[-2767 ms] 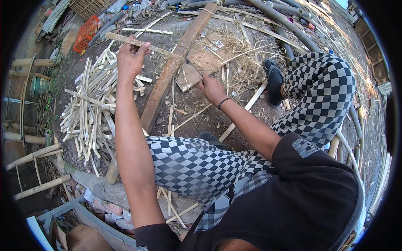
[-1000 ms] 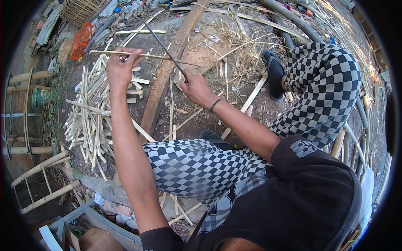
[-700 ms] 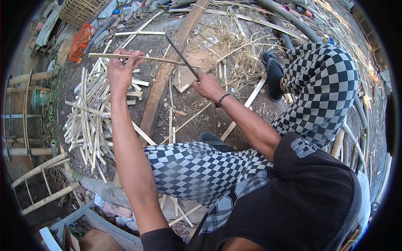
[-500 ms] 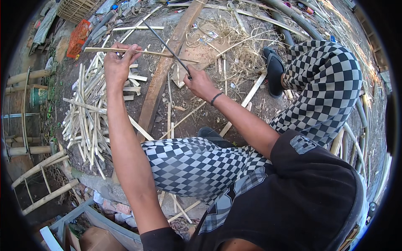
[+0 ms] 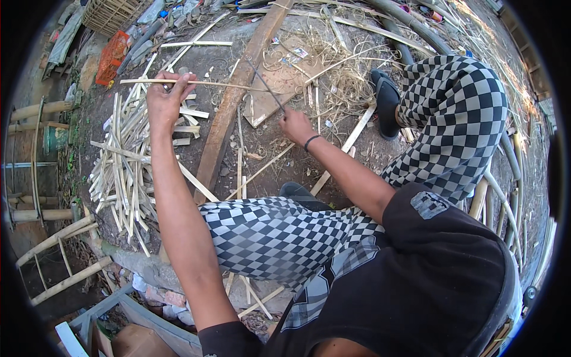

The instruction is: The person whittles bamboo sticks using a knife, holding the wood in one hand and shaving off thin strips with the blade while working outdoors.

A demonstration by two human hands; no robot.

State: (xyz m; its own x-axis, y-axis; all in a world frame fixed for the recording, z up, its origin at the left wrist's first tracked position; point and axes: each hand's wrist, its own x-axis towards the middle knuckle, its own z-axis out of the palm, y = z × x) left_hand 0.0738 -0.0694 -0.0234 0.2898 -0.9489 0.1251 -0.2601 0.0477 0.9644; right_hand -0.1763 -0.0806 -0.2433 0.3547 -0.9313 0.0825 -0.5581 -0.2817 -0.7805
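Observation:
In my left hand (image 5: 166,104) a thin pale bamboo strip (image 5: 217,84) is pinched near one end. Its free end reaches right, over a brown wooden beam (image 5: 221,132). My right hand (image 5: 297,127) is closed round the handle of a long, narrow, dark-bladed knife (image 5: 265,83); the fingers hide the handle. The blade slants up and left, crossing the strip near its far end; I cannot tell whether they touch. Beside and below my left hand lies a loose pile of split bamboo strips (image 5: 126,178).
A flat brown board (image 5: 270,106) lies beyond my right hand, with curly shavings (image 5: 360,74) around it. My sandalled foot (image 5: 388,104) rests at the right. An orange crate (image 5: 112,58) and a woven basket (image 5: 107,15) stand at the far left, bamboo poles (image 5: 416,24) at the far right.
My right hand has moved right and slightly nearer me, drawing the knife along, so its tip now sits closer to the beam. The strip has turned in my left hand and lies more level.

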